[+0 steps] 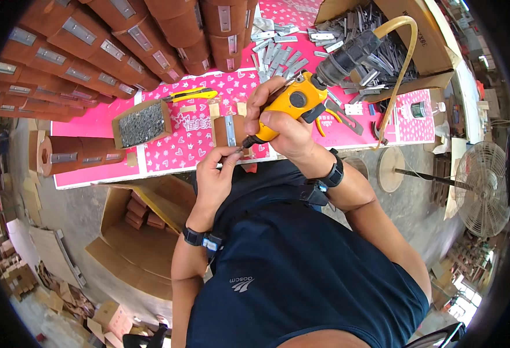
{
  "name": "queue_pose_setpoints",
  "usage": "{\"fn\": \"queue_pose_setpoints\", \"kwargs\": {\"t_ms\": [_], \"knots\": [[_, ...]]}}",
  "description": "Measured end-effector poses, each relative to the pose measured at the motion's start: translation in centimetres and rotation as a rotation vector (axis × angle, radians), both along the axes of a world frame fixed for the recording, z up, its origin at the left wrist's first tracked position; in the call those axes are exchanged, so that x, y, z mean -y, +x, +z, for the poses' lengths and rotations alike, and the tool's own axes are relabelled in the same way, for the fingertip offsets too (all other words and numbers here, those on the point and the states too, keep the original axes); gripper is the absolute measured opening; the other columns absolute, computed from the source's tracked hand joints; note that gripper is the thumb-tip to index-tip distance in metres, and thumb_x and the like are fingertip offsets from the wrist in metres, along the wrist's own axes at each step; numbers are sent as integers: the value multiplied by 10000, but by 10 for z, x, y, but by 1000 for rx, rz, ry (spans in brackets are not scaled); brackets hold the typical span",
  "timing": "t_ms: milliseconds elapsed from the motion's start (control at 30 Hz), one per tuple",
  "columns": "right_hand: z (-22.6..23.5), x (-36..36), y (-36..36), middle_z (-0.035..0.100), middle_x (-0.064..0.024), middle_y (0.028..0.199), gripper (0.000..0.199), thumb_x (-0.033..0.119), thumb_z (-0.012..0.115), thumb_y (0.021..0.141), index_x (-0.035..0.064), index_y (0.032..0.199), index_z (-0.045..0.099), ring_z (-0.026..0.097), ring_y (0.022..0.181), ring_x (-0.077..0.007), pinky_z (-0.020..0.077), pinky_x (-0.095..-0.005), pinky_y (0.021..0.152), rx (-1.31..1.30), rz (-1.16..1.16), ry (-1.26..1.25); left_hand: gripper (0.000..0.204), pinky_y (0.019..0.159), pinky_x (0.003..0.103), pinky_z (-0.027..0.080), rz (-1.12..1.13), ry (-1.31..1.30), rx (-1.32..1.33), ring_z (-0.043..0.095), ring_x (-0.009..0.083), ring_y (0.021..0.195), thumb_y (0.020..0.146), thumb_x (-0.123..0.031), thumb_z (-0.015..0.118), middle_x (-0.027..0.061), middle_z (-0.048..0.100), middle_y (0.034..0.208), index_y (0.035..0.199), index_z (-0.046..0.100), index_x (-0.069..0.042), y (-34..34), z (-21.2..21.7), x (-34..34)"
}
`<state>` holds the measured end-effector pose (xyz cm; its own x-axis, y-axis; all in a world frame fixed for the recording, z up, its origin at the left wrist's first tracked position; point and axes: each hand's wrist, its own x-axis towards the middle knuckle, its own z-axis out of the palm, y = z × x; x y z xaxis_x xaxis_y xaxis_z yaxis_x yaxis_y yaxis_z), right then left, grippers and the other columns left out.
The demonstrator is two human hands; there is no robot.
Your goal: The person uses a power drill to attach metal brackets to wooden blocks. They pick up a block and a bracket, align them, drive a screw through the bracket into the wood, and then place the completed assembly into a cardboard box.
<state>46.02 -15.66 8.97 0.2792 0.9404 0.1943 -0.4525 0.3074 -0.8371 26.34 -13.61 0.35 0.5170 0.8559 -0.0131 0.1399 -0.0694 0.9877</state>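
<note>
My right hand (pixel 284 119) is wrapped round a yellow and black power screwdriver (pixel 296 103), tilted with its black nose down to the left. My left hand (pixel 215 181) is pinched at the tip of that nose; whatever small piece sits between finger and thumb is too small to make out. Just beyond the fingertips, at the table's near edge, lies a brown block (pixel 220 134) with a silver metal strip (pixel 230 129) on it. The driver's nose and my right hand cover part of the block. A beige hose (pixel 413 55) loops from the driver's black back end.
Stacked brown blocks with metal plates (pixel 133 37) fill the back left. A small box of screws (pixel 141 124), a yellow utility knife (pixel 194 94) and pliers (pixel 328 119) lie on the pink table (pixel 179 139). Loose metal strips (pixel 281 55) spread before a carton (pixel 423 43). A fan (pixel 482 188) stands right.
</note>
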Motion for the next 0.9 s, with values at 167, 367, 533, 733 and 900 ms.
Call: {"fn": "queue_pose_setpoints", "kwargs": {"t_ms": [167, 367, 533, 733, 900], "knots": [[1, -2, -2, 625, -128, 889, 253, 31, 620, 795, 14, 1039, 556, 638, 701, -204, 560, -338, 678, -3, 40, 17, 110, 693, 269, 515, 5, 18, -25, 658, 121, 744, 947, -69, 711, 76, 739, 879, 1030, 740, -2, 2, 6, -1], [-1, -5, -5, 661, -93, 870, 245, 9, 670, 802, 19, 1029, 578, 670, 704, -167, 569, -313, 650, 6, 51, 34, 114, 794, 332, 523, 6, 175, 1, 668, 224, 902, 896, -45, 732, 86, 731, 947, 1006, 758, -31, 5, 0, -7], [-9, -14, -10, 648, -76, 880, 243, -28, 643, 819, 20, 1044, 567, 656, 769, -149, 555, -303, 697, 64, 36, 43, 153, 935, 402, 488, 81, 427, -69, 617, 291, 1072, 824, -42, 764, 78, 721, 1022, 977, 778, -49, 14, -9, -22], [-29, -41, -14, 624, -94, 917, 286, -54, 620, 840, 25, 1103, 537, 642, 819, -156, 554, -310, 758, 369, -1, 75, 169, 982, 429, 479, 147, 591, -187, 588, 308, 1120, 815, -72, 774, 81, 704, 1104, 983, 789, -55, 27, -22, -50], [-36, -55, -15, 630, -90, 932, 288, -64, 627, 831, 26, 1092, 544, 631, 847, -147, 549, -304, 763, 416, 19, 32, 177, 974, 416, 484, 148, 461, -162, 596, 304, 1108, 815, -80, 781, 77, 705, 1111, 990, 788, -51, 31, -30, -58]]}}
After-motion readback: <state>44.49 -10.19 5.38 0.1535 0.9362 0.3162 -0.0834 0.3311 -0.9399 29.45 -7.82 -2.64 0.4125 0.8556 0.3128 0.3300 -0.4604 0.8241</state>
